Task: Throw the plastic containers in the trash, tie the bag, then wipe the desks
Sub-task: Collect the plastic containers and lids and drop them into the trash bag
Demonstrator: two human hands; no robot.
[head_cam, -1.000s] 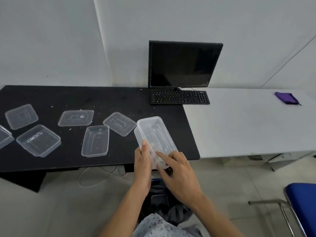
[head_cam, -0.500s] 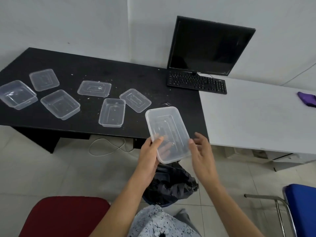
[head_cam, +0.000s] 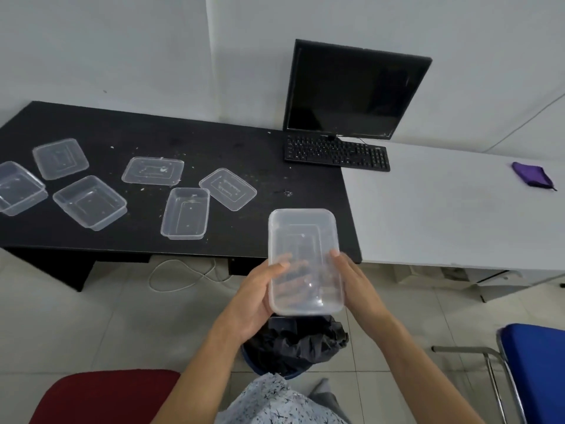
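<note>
I see both hands holding one clear plastic container [head_cam: 302, 240] up in the air. The left hand [head_cam: 253, 298] grips its left side, with the thumb on the rim and the fingers under it. I can see those fingers through the plastic. The right hand [head_cam: 357, 286] grips the right side the same way. I cannot tell if a lid is on it.

Right under the hands, on the floor, sits the trash bin [head_cam: 296, 347] with a black bag in it.

Just past the hands is the black desk [head_cam: 214, 142], with crumbs on it. Up and to the left of the grip lies the nearest tub [head_cam: 186, 213], and a flat lid [head_cam: 227, 188] lies just beside it. Farther left are a second lid [head_cam: 153, 171], a second tub [head_cam: 90, 202], a third lid [head_cam: 60, 158] and a third tub [head_cam: 18, 188] at the edge of my view.

To the right of the grip is the white desk [head_cam: 443, 215], with a purple cloth [head_cam: 532, 178] at its far right. Far past the grip stand a dark monitor [head_cam: 351, 90] and a keyboard [head_cam: 336, 153].

Near me, a red chair [head_cam: 107, 396] is down to the left of the hands. A blue chair [head_cam: 535, 371] is down to the right.
</note>
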